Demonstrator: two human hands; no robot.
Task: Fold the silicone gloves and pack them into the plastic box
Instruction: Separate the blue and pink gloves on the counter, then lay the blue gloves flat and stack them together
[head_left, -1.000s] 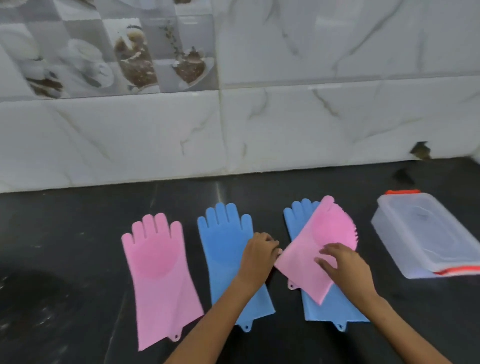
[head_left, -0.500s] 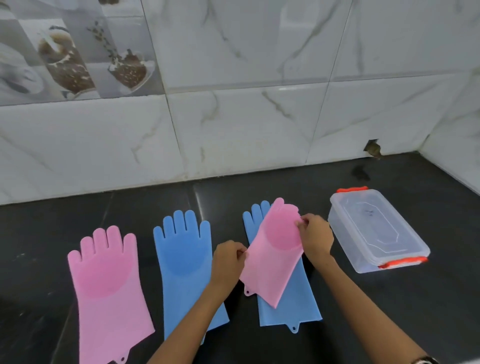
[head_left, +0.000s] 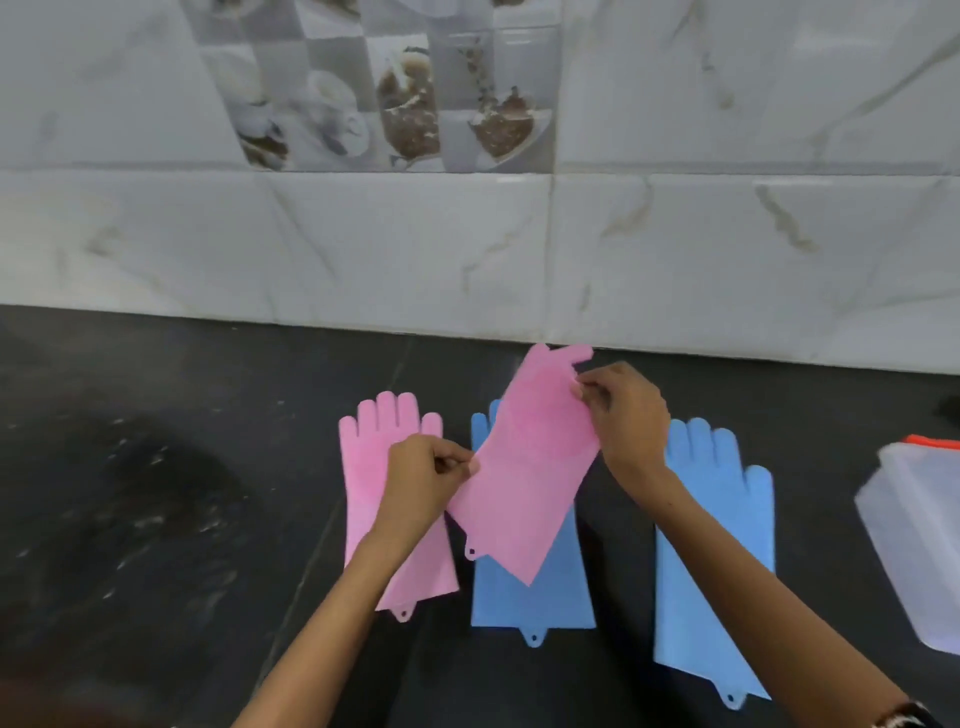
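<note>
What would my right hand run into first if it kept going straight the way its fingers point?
Probably the held pink glove: the right hand points left and already pinches its edge. Beyond that, likely the left hand, though depth is unclear.

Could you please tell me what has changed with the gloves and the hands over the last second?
The held pink glove moved from over the right-hand blue glove to over the middle blue glove. The right hand went from resting on it to pinching its edge near the fingers; the left hand kept its pinch. The flat pink glove, both blue gloves and the box stayed.

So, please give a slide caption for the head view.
Both hands, left hand and right hand, hold a pink glove above a blue glove.
</note>
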